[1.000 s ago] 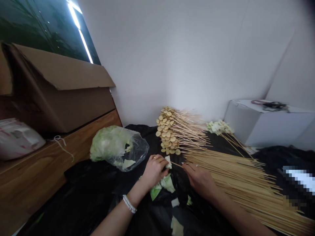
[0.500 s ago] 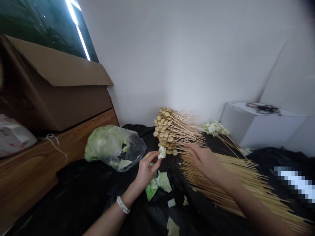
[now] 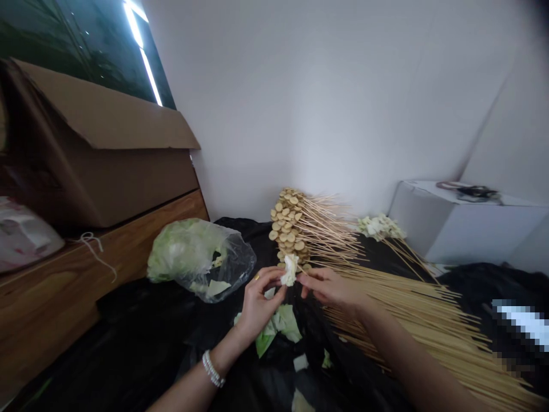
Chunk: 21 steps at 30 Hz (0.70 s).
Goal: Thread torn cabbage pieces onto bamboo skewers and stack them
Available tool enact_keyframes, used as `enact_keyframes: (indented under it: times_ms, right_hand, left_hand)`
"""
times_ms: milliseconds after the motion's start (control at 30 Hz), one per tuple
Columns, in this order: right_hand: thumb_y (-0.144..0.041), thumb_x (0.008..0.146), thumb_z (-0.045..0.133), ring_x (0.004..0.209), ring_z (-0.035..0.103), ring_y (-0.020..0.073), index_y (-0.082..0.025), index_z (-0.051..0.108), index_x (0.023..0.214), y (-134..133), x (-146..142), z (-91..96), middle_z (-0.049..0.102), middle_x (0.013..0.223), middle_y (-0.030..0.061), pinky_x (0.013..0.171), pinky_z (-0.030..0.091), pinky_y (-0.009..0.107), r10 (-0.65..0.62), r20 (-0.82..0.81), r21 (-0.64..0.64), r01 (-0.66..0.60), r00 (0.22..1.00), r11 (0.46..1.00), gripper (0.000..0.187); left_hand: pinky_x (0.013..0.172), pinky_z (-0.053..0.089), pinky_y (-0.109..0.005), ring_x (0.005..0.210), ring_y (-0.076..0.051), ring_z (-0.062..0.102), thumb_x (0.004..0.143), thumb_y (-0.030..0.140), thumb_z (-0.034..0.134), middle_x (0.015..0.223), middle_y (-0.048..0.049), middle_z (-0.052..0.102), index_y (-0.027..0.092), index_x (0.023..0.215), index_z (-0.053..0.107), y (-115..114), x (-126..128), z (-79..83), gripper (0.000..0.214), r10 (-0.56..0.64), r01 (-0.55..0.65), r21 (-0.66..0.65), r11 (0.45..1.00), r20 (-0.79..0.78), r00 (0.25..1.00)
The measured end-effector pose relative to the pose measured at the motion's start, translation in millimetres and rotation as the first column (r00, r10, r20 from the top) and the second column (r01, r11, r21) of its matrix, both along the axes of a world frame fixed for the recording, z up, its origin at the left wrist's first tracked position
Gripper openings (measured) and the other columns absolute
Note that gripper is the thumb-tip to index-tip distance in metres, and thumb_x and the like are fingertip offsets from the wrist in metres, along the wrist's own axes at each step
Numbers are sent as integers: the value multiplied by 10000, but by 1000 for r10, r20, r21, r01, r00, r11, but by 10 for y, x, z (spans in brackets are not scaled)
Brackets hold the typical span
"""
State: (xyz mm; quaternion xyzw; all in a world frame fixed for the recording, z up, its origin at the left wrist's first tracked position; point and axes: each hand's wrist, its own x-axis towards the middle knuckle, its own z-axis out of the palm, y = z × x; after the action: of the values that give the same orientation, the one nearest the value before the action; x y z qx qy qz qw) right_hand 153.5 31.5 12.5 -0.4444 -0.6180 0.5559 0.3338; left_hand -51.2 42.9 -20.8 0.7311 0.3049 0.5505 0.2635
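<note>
My left hand, with a ring and a white bead bracelet, pinches a folded pale cabbage piece. Close on its right, my right hand has its fingers pinched around a thin wooden skewer; only a short bit of the stick shows beside the cabbage. Just behind both hands lies a stack of skewered round yellowish slices, sticks pointing right. Under my right forearm spreads a wide layer of bare skewers. Loose cabbage leaves rest below my left hand.
A clear plastic bag of cabbage sits to the left on black sheeting. Skewered cabbage lies at the back right, near a white box. An open cardboard box stands far left, and a white wall rises behind.
My right hand has moved left from the skewers to the cabbage piece, now with a skewer in its fingers. My left hand has shifted slightly right, still pinching the cabbage.
</note>
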Motion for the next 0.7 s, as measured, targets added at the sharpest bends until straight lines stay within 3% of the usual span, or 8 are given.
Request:
enact_keyframes:
  times_ms: [167,267,367,433,500,600,700]
  right_hand:
    - [-576,711,702,396,274,26,-189,628,1010,-66,-15,-27,648,748,-16,393,175,212,-73,-181,-40,67,981,997,494]
    - [-519,691,744,443,373,54,-192,639,1011,-103,-52,15,600,659,-46,449,290,214,-70,-233,-45,62,970,997,469]
    - [-470,658,785,691,574,133,-188,646,966,-110,-94,12,644,774,-13,671,443,265,-42,-292,-3,43,956,999,441]
    - [-449,633,806,856,608,176,-188,636,953,-102,-101,-20,668,896,14,815,450,313,-59,-324,15,68,944,998,447]
    - [-436,637,809,897,613,186,-186,625,950,-94,-91,-56,672,928,25,856,444,334,-86,-310,24,98,947,995,441]
    - [-421,668,794,859,618,176,-177,618,937,-97,-69,-83,675,909,25,824,456,331,-92,-260,52,109,961,993,404]
    - [-398,675,792,837,617,165,-175,616,935,-113,-68,-75,675,895,17,818,460,327,-79,-256,54,96,963,994,385]
  left_hand:
    - [822,581,-322,964,-196,657,819,169,641,1077,-91,645,191,1014,688,-45,56,9,202,-69,70,-58,996,13,998]
    - [809,588,-325,952,-199,659,822,187,645,1065,-95,649,186,1003,691,-67,83,1,187,-114,113,-75,991,-1,994]
    - [808,589,-337,954,-205,658,819,205,657,1080,-103,652,188,1002,698,-90,95,9,188,-162,160,-81,984,-18,987]
    - [831,579,-353,961,-213,657,801,223,685,1108,-112,647,179,990,704,-100,94,33,195,-206,205,-123,971,1,978]
    - [845,565,-360,941,-215,660,782,254,714,1073,-114,663,159,955,709,-101,83,66,198,-252,259,-231,938,63,966]
    - [814,550,-338,862,-196,662,762,319,739,948,-93,699,139,929,708,-89,54,105,247,-272,328,-446,833,187,944]
    - [770,537,-310,848,-190,652,722,405,767,954,-89,706,136,978,708,-62,20,106,376,-290,411,-538,736,298,909]
